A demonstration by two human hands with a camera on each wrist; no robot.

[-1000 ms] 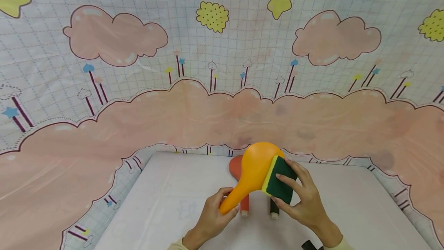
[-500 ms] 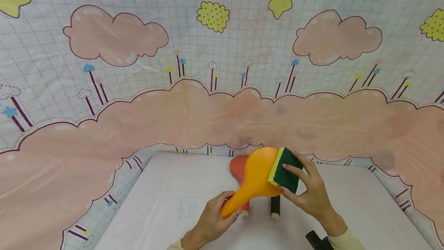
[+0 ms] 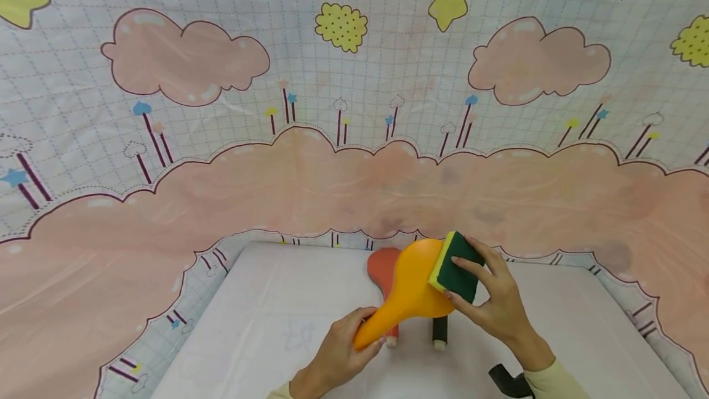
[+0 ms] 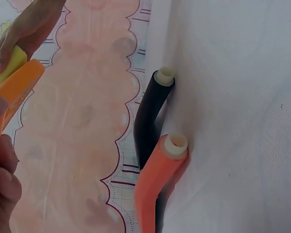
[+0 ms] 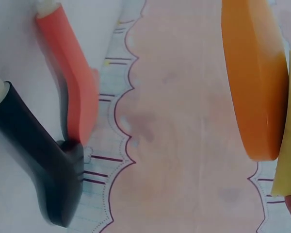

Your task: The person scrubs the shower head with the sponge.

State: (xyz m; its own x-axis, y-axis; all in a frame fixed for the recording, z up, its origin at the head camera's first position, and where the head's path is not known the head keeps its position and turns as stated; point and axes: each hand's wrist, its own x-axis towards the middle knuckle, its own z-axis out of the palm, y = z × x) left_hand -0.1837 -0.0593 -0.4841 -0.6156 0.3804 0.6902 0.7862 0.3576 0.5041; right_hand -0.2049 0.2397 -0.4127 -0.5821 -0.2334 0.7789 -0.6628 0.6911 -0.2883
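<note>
My left hand [image 3: 338,350] grips the handle of an orange paddle-shaped scoop [image 3: 412,285], held tilted above the white table. My right hand [image 3: 493,297] holds a sponge [image 3: 455,259] with a yellow layer and a green scouring side, pressed against the upper right of the orange head. In the left wrist view the orange scoop [image 4: 17,87] and the sponge's yellow edge [image 4: 7,63] show at the upper left. In the right wrist view the orange head [image 5: 254,77] is edge-on, with the sponge [image 5: 290,145] at the right border.
A red scoop [image 3: 384,270] and a black one [image 3: 439,330] lie on the white table [image 3: 266,325] beneath the orange one, handles toward me; both also show as the red scoop [image 4: 157,179] and black scoop [image 4: 150,116]. A cartoon cloud cloth [image 3: 354,140] hangs behind.
My right hand has slid the sponge up along the orange head toward its far edge. The orange scoop has dropped slightly and shifted right. The left hand stays on the handle.
</note>
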